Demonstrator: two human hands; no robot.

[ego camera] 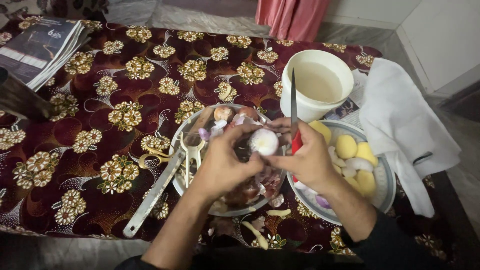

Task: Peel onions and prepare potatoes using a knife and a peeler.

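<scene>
We held a peeled onion w/ both hands over the steel bowl of scraps: left hand fingers closed on it, right hand fingers pinching it while also gripping a red-handled knife, blade up. Peeled potatoes sat in a plate just right, white bucket behind, on the desk.

The left hand hides much of the steel bowl; the newspaper stack at the bench's far-left corner is cut off by the picture's edge.
</scene>
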